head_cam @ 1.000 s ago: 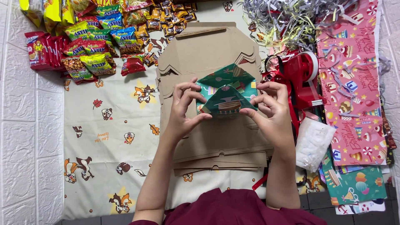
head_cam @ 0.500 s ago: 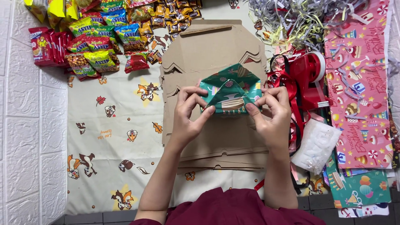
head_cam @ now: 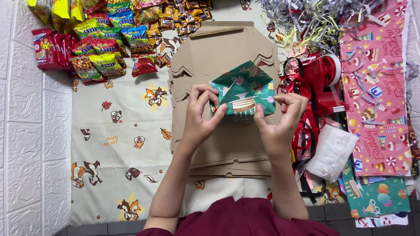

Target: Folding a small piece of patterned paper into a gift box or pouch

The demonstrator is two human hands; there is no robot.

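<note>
A small box wrapped in green patterned paper point(head_cam: 243, 89) is held above a stack of flat brown cardboard cut-outs point(head_cam: 223, 52). My left hand point(head_cam: 199, 113) pinches the paper's left side, thumb pressed on the near face. My right hand point(head_cam: 280, 118) grips the right side, fingers curled over the top edge. Both thumbs press the folded flaps on the near end of the parcel.
Snack packets point(head_cam: 105, 39) lie piled at the far left on a cartoon-print cloth point(head_cam: 118, 144). A red tape dispenser point(head_cam: 326, 81) and red ribbon point(head_cam: 302, 131) sit to the right. Silver curled ribbon point(head_cam: 310, 19), pink gift wrap point(head_cam: 376, 87) and a white bag point(head_cam: 330, 153) lie beyond.
Both hands have shifted slightly toward me with the parcel, and the thumbs have moved onto its near end, pressing the folded paper flatter.
</note>
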